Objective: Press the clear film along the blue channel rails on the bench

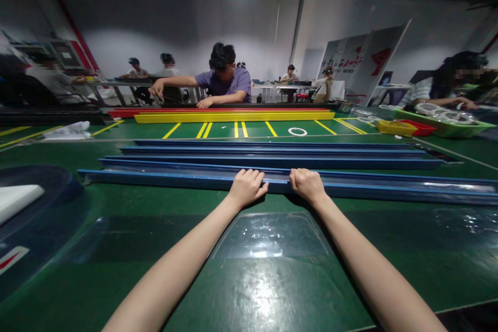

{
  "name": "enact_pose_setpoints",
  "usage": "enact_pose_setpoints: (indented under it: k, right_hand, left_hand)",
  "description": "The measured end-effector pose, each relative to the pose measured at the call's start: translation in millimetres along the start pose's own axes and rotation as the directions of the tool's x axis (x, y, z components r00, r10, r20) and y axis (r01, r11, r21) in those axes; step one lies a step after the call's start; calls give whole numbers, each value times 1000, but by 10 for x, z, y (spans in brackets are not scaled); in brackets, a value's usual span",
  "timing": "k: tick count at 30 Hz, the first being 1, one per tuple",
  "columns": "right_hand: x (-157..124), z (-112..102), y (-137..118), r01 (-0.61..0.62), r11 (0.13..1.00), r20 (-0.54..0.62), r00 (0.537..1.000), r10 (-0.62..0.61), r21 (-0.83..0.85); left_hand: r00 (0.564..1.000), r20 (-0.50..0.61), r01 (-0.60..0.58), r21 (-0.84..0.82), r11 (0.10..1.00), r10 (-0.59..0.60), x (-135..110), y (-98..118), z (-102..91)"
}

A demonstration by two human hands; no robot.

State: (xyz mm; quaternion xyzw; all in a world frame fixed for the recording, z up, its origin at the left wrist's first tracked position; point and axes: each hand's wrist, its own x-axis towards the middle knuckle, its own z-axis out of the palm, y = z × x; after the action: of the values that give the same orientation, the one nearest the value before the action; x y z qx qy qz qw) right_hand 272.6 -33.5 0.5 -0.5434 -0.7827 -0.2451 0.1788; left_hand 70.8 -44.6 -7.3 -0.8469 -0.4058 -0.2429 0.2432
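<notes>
A long blue channel strip (163,177) lies crosswise on the green table in front of me. My left hand (248,187) is closed over its near rail, left of the middle, with the thumb toward the right. A short way to the right, my right hand (307,184) grips the same strip with curled fingers. Right behind it rest more blue channel strips (272,159), roughly parallel. On the near side, between my forearms, a clear plastic sheet (268,236) lies flat and reflects the light.
Yellow channel strips (233,117) and red channel strips (120,113) lie farther back, before a person in purple (229,80). A white ring (298,132) sits on the table. Green tray (447,132) and yellow tray (395,127) stand at right. A large transparent roll (50,218) is at left.
</notes>
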Motion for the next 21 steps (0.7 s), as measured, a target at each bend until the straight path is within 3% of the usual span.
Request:
enact_pose_setpoints:
  k: [5, 10, 21]
  right_hand:
    - [-59, -57, 151, -90, 996, 56, 994, 90, -3]
    - [-46, -113, 207, -177, 984, 164, 971, 176, -8]
    - [-10, -170, 191, -169, 986, 278, 946, 166, -14]
  left_hand:
    - [999, 10, 41, 18, 999, -41, -5, -21, 2]
    - [999, 39, -2, 1, 1000, 2, -3, -30, 27]
    - [1000, 12, 19, -11, 1000, -19, -10, -36, 56]
